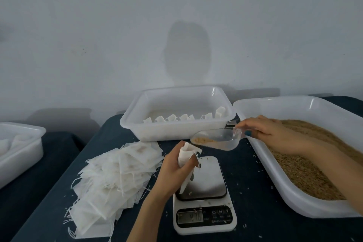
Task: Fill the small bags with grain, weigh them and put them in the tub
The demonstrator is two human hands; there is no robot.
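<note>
My left hand (pixel 173 171) grips a small white bag (pixel 185 156) upright over the kitchen scale (pixel 204 198), its mouth held open towards the scoop. My right hand (pixel 267 131) holds the handle of a clear plastic scoop (pixel 215 139). The scoop is tilted down to the left, with grain gathered at its lip just above the bag's mouth. A large white tub of brown grain (pixel 306 165) stands on the right. The white tub (pixel 176 112) at the back centre holds a row of filled bags (pixel 184 118).
A heap of empty white bags with strings (pixel 115 177) lies left of the scale on the dark blue cloth. Another white tub (pixel 17 147) stands at the far left. Loose grains are scattered around the scale. A bare wall rises behind the tubs.
</note>
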